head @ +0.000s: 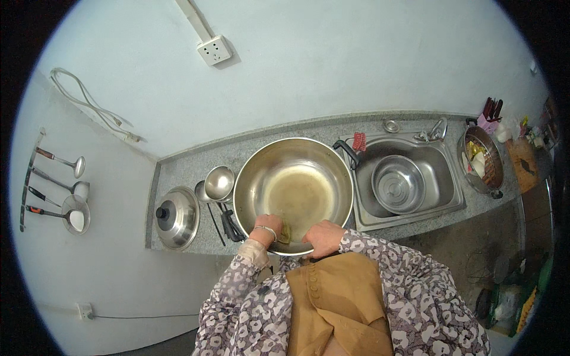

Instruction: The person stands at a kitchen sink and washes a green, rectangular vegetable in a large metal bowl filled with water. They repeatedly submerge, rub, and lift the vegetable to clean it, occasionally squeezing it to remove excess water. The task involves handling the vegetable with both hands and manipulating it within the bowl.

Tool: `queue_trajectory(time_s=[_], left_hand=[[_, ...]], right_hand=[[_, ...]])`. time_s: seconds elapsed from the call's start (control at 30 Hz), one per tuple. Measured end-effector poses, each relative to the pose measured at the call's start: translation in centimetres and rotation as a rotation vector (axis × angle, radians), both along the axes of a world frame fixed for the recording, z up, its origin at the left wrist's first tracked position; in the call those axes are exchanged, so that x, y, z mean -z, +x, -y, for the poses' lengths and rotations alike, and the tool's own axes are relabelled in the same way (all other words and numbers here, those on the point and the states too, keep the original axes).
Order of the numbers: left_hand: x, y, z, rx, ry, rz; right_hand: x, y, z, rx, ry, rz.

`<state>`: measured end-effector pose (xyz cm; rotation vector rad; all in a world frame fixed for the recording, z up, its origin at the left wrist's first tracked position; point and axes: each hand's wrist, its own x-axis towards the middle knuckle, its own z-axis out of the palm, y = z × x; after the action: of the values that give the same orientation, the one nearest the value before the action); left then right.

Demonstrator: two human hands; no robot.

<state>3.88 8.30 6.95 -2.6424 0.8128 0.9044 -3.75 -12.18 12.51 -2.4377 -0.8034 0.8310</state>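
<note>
A large metal pan point(294, 178) with dark handles stands on the speckled stone counter before me, some cloudy, yellowish liquid or residue on its bottom. My left hand point(268, 228), a bracelet at its wrist, reaches over the near rim and presses a greenish-yellow cloth or scrubbing pad point(285, 230) against the inner wall. Its fingers are partly hidden. My right hand point(324, 236) grips the near rim of the pan, to the right of the left hand, with the fingers over the edge.
Right of the pan is a steel sink point(438, 178) holding a metal basin point(397, 184), with a faucet point(438, 130) behind. Farther right stand a pot of packaged items point(481, 160) and a cutting board point(522, 164). At left lie a domed lid point(182, 218), a metal bowl point(219, 183) and ladles.
</note>
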Motion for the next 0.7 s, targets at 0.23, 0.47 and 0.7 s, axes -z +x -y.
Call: queue_trajectory(time_s=[0.23,0.47,0.7], left_hand=[[2.6,3.0,-1.2,-0.077,-0.001,0.138],[3.5,3.9,-0.1,-0.051,0.078,0.135],[1.9,0.7,1.8,0.067,0.023,-0.030]], right_hand=[[-0.1,0.4,0.0,-0.060,-0.021,0.001],[0.3,0.4,0.1,-0.051,-0.002,0.008],[-0.1,0.3,0.1,-0.038,0.001,-0.025]])
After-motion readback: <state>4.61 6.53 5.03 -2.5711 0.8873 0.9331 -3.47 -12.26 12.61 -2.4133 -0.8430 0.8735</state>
